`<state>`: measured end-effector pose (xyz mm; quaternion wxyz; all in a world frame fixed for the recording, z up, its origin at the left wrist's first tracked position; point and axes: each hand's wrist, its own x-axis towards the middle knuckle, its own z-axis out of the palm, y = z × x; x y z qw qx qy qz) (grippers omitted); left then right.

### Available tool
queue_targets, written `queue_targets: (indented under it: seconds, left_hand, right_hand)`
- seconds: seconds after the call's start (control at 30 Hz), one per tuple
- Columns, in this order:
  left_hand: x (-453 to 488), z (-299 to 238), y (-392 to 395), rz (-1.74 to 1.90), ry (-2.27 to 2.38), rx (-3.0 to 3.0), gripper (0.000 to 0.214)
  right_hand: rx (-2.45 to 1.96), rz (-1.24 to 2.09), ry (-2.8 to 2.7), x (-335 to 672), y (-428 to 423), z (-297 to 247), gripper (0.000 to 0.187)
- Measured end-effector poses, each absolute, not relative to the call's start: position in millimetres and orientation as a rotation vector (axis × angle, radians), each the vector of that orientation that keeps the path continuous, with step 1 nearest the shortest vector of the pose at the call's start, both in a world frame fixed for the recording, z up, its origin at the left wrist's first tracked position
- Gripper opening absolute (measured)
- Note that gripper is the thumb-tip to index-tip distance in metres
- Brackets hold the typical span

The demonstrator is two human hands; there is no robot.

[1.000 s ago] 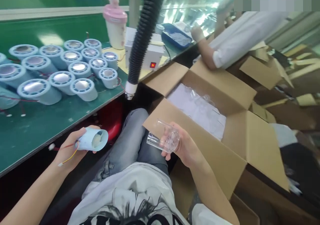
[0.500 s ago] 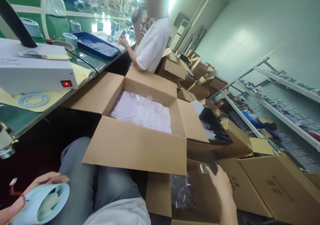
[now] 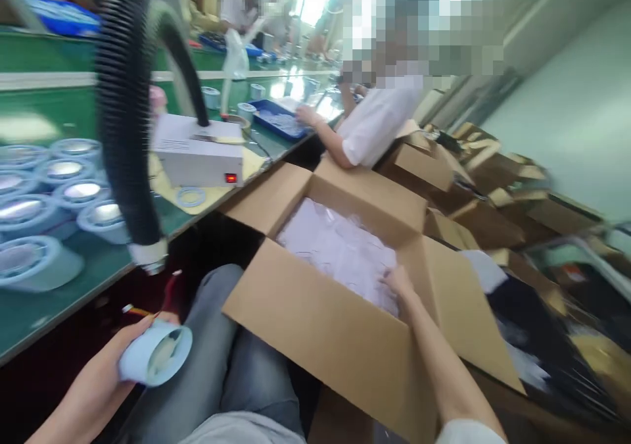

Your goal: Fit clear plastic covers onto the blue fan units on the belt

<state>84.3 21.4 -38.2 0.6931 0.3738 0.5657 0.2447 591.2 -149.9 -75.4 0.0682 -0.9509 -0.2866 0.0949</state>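
Head view. The left hand carries a blue housing above the wearer's left thigh, just beside the edge of the tabletop. Its grip is closed around the outer wall, and the flared open mouth is tilted towards the wearer's right, with a pale bladed part visible inside. Thin wires with small connectors run out on the far side of the fingers.

The housing is probably light and stiff, being a thin-walled moulded shell; its smooth curved surface may let it turn in the fingers. The sound hold is round the middle of the barrel, clear of both mouth and wires: the blades and wire joints are likely the fragile parts, unsuited to bearing weight.

The right hand reaches into a cardboard box, its fingertips at the pale, blurred contents. Whether its grip is apart or together on a piece cannot be told. Glossy edges suggest thin clear parts, which would be slippery and easily scratched, and best taken by the rim.

Similar blue housings stand on the tabletop, behind and beside a ribbed black hose.
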Motion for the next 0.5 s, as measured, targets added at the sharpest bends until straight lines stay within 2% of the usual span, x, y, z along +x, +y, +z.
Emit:
queue_targets:
  seconds: [0.07, 0.13, 0.2, 0.27, 0.33, 0.37, 0.5]
  left_hand:
    - [83, -28, 20, 0.620, 1.217, 0.745, 0.022]
    - [82, -24, 22, 0.551, 1.140, 0.778, 0.032]
    - [81, -25, 23, 0.471, 1.061, 0.835, 0.035]
    - [79, -29, 24, 0.409, 1.015, 0.888, 0.034]
    - [76, -32, 23, 0.345, 0.989, 0.944, 0.034]
    - [74, -32, 23, 0.304, 0.975, 0.989, 0.034]
    - [62, -21, 21, 0.151, 0.907, 1.385, 0.031]
  right_hand:
    - [-2.770, 0.239, -0.992, 580, -144, -71, 0.016]
    - [-2.610, 0.196, -1.139, 555, -133, -64, 0.019]
    - [-2.254, 0.157, -1.410, 509, -118, -54, 0.019]
    - [-1.814, 0.153, -1.794, 444, -104, -39, 0.028]
    - [-1.511, 0.165, -2.169, 375, -89, -26, 0.043]
    - [-1.387, 0.113, -2.293, 343, -82, -22, 0.044]
    - [-1.384, -0.033, -2.429, 265, -53, -22, 0.049]
